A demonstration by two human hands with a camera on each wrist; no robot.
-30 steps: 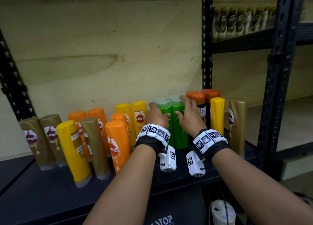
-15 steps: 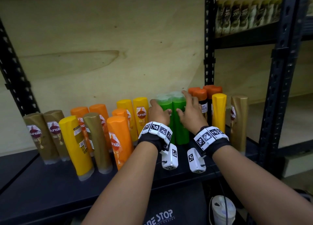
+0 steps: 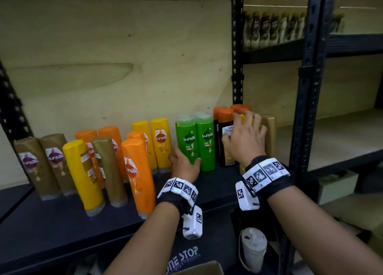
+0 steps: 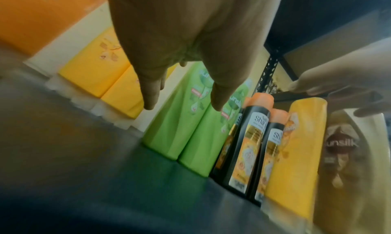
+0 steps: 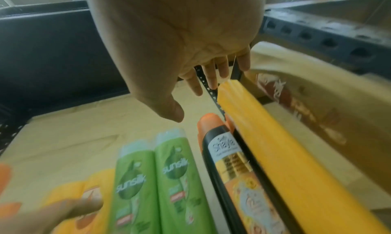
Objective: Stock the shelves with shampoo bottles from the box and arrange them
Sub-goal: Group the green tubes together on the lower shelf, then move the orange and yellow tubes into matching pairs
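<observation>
We are seeing two green plastic Sunsilk bottles (image 3: 194, 144) standing upright mid-shelf on the dark metal shelf (image 3: 51, 218). Left hand (image 3: 183, 162) is curling around the left one's base; right hand (image 3: 244, 138) is spreading open-fingered over the yellow bottle (image 5: 264, 137) beside the black orange-capped bottles (image 3: 227, 142).

Right wrist view. The right hand (image 5: 169, 41) was spread, palm down, above the bottles, its fingers (image 5: 213, 77) straight and reaching over the top of a yellow bottle (image 5: 275, 152). A brown bottle (image 5: 313, 103) leaned at far right. Left of the yellow one stood a black bottle (image 5: 226, 164) with an orange cap, then two green bottles (image 5: 156, 175) side by side. A finger of the left hand (image 5: 52, 216) lay at lower left.
</observation>
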